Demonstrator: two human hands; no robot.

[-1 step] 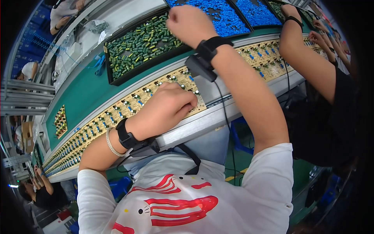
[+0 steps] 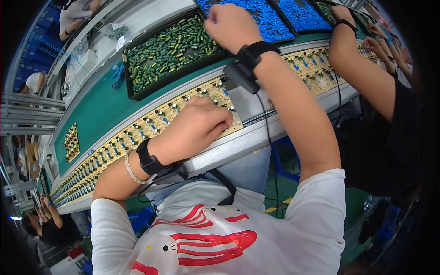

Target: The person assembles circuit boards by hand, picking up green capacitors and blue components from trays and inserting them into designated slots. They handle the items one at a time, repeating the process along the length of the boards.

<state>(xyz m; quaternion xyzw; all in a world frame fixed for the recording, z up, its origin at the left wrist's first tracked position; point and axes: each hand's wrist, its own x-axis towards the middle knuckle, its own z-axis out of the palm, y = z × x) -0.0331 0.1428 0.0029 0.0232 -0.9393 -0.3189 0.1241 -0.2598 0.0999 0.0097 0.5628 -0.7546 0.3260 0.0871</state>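
My left hand (image 2: 197, 126) is curled over the end of a row of tan circuit boards (image 2: 153, 121). Its fingertips are tucked under, so whatever they grip, if anything, is hidden. Green cylindrical capacitors and small blue parts stand upright on the boards. Farther off, my right hand (image 2: 233, 28) hovers where two black trays meet, fingers bent together; I cannot make out what is in them. Loose green capacitors (image 2: 167, 52) fill the tray on its left, and small blue components (image 2: 270, 20) lie in the tray beyond and to its right.
A metal rail (image 2: 215, 153) runs along the near edge of the line. More boards (image 2: 311, 68) lie to the right, near a co-worker's arm (image 2: 362, 68). Blue-handled tools (image 2: 118, 75) rest on the green mat (image 2: 98, 107). A black cable (image 2: 267, 133) hangs from my right wrist.
My right hand has shifted a little to the right, toward the blue components. My left hand keeps its place on the boards.
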